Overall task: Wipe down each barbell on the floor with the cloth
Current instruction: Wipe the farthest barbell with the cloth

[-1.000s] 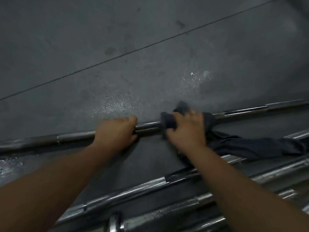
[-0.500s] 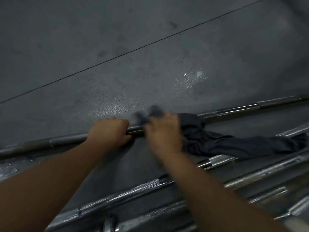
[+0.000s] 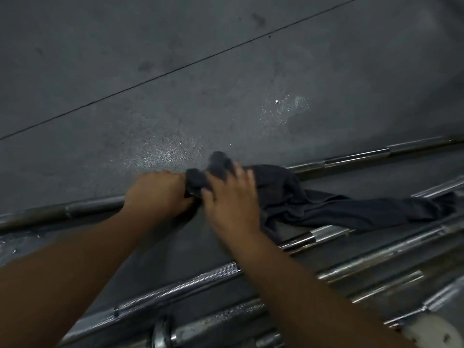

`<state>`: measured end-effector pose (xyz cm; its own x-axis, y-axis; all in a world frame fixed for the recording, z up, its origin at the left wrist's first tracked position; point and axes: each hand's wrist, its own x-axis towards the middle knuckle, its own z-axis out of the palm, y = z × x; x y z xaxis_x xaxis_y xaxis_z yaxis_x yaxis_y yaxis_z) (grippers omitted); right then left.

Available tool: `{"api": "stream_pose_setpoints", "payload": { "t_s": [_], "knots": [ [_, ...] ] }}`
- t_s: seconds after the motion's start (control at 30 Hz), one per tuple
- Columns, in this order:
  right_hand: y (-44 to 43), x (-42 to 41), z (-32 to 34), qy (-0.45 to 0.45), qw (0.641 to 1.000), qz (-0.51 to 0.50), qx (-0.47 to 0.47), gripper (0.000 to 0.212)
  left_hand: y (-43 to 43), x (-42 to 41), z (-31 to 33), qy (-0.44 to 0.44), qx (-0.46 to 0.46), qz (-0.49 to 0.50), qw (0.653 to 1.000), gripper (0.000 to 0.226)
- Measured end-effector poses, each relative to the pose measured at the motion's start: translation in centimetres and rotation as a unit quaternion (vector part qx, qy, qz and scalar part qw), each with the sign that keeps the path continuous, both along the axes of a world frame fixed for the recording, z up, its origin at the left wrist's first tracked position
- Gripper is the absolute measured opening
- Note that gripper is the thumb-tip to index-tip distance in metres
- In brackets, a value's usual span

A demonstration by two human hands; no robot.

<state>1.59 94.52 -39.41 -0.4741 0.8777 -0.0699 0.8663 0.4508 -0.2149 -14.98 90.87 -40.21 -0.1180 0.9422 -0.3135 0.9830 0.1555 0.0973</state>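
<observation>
Far steel barbell [image 3: 95, 206] lies on the grey floor [image 3: 226, 71]. Its long axis runs from the left edge, low, up to the right edge, at a shallow diagonal. Left hand [image 3: 155, 194] is on the shaft about mid-frame, knuckles up, fingers curled and clamped round the bar. Just right of it, touching, a bunch of the dark grey cloth [image 3: 288, 194] is wrapped over the shaft. Right hand [image 3: 233, 204] lies on that bunch with its fingers [image 3: 242, 173] draped over the cloth and slightly spread. It is motion-blurred, so I cannot tell whether they close round the bar. The cloth's loose tail trails right and toward the camera, across the floor and onto the next bar over. Past the cloth the far bar shows bare again, smooth sections split by thin rings, out to the right edge. Near knurled steel barbell [image 3: 180, 287] lies roughly parallel, closer to the camera, passing under the right forearm. More steel bars [image 3: 371, 259] are packed beside it toward the bottom right corner, along with a cream rounded object [image 3: 426, 332], partly cut off. The floor is matte and scuffed, with a thin dark floor seam [image 3: 175, 69] running diagonally, steeper than the bars. Wet speckles [image 3: 160, 154] glint just beyond the left hand, with a second patch further right.
</observation>
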Motion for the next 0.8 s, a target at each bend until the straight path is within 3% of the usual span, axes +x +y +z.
{"api": "stream_pose_setpoints", "payload": {
  "t_s": [0.07, 0.13, 0.23, 0.33, 0.47, 0.53, 0.6, 0.73, 0.8],
  "knots": [
    [0.5, 0.7, 0.4, 0.020, 0.995, 0.100, -0.011, 0.045, 0.0, -0.1, 0.0, -0.002, 0.007, -0.002, 1.000, 0.043],
    [3.7, 4.7, 0.5, 0.004, 0.993, 0.108, 0.039, 0.041, -0.1, -0.3, -0.1, -0.006, 0.000, -0.009, 1.000, 0.043],
    [7.2, 10.5, 0.8, -0.032, 0.998, -0.044, 0.026, 0.045, 0.0, -0.2, -0.1, 0.005, -0.009, -0.013, 1.000, 0.040],
    [5.9, 7.2, -0.1, -0.047, 0.991, -0.123, -0.004, 0.052, 0.1, 0.1, 0.4, 0.003, -0.024, -0.006, 1.000, 0.040],
    [-0.1, -0.8, 0.5, -0.022, 0.996, 0.075, -0.046, 0.051, 0.3, 0.7, 1.5, 0.017, -0.033, 0.009, 0.999, 0.032],
    [0.5, -0.4, 1.1, -0.024, 0.990, 0.123, -0.060, 0.055, 0.4, 0.7, 1.9, 0.012, -0.048, 0.016, 0.999, 0.031],
    [2.3, 3.1, 1.1, -0.043, 0.990, 0.135, -0.018, 0.054, 0.2, 0.5, 1.9, -0.007, -0.043, 0.015, 0.999, 0.034],
    [6.9, 11.8, 0.9, -0.055, 0.998, -0.038, 0.013, 0.049, -0.2, 0.3, 0.9, -0.007, -0.029, 0.010, 1.000, 0.039],
    [6.5, 10.1, 0.9, -0.059, 0.992, -0.111, 0.020, 0.042, -0.2, 0.3, 0.6, 0.002, -0.019, 0.013, 1.000, 0.040]
  ]
}}
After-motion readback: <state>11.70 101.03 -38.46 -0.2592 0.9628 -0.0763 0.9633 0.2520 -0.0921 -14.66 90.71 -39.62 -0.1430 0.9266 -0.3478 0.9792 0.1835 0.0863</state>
